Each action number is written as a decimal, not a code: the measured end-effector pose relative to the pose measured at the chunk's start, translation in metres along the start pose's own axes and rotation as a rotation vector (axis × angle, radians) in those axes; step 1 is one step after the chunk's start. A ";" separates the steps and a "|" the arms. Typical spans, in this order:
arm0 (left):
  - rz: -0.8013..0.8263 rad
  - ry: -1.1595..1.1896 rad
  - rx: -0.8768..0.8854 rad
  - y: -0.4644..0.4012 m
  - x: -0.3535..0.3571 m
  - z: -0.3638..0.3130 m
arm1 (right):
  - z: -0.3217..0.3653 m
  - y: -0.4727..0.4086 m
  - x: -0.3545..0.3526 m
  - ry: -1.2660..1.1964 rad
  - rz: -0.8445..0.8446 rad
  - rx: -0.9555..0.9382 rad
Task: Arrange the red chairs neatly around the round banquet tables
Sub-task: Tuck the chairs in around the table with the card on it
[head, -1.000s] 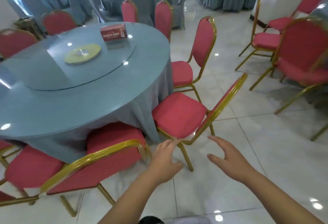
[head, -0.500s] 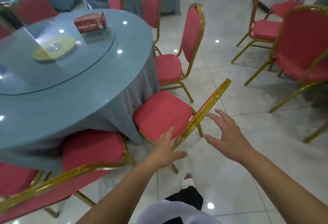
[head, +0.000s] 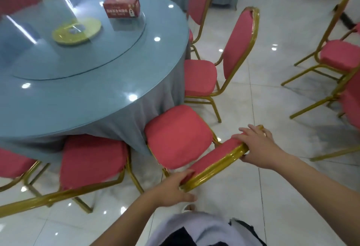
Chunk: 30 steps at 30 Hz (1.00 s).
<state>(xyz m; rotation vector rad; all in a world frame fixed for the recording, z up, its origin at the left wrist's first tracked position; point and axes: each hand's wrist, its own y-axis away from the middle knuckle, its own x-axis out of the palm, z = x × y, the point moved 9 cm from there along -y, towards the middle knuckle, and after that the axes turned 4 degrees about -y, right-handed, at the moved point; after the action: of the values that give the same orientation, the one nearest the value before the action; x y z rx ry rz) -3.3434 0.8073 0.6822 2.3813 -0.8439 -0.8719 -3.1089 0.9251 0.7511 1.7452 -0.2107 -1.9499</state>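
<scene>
Hands first: your left hand [head: 171,186] grips the lower left end of the gold top rail of the red chair [head: 179,136] in front of you, fingers over the red padding and thumb under the rail. Your right hand [head: 257,148] clamps the same backrest further up to the right, fingers laid across the padding, thumb below the rail. You hold the chair by its back with the two hands set apart along the rail.

Its seat points at the round desk [head: 81,82] and its front edge touches the hanging blue cloth. To its left, a second red chair [head: 91,160] sits with its seat partly under the cloth. To its right, a third chair [head: 224,70] stands upright just beside the desk edge, back turned away from it.

On the desk a glass turntable carries a red box [head: 121,7] and a yellow disc [head: 77,30]. More red chairs [head: 339,56] stand well apart on the glossy tile floor to your right.
</scene>
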 end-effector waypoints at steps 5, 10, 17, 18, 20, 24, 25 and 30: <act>-0.073 0.076 -0.126 -0.009 0.006 0.008 | -0.004 -0.034 0.006 0.027 0.163 -0.308; -0.314 -0.040 -0.302 -0.015 0.014 -0.012 | -0.044 -0.048 0.004 -0.042 0.190 -0.454; -0.566 0.013 -0.529 -0.013 0.018 -0.031 | -0.048 -0.072 -0.006 -0.026 0.138 -0.638; -0.588 0.035 -0.551 -0.016 0.017 -0.034 | -0.048 -0.079 -0.012 -0.018 0.120 -0.655; -0.642 0.105 -0.592 -0.025 0.010 -0.039 | -0.045 -0.100 -0.023 0.021 0.118 -0.676; -0.817 0.192 -0.571 -0.047 -0.027 -0.054 | -0.035 -0.155 -0.052 0.008 0.093 -0.657; -0.848 0.198 -0.579 -0.052 -0.037 -0.054 | -0.032 -0.167 -0.059 0.002 0.081 -0.642; -0.886 0.218 -0.662 -0.061 -0.082 -0.050 | -0.009 -0.203 -0.074 -0.002 0.089 -0.589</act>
<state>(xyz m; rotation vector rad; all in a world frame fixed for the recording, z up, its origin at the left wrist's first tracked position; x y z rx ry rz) -3.3356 0.9162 0.7136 2.1107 0.5860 -0.9576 -3.1510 1.1358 0.7252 1.3189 0.2606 -1.7179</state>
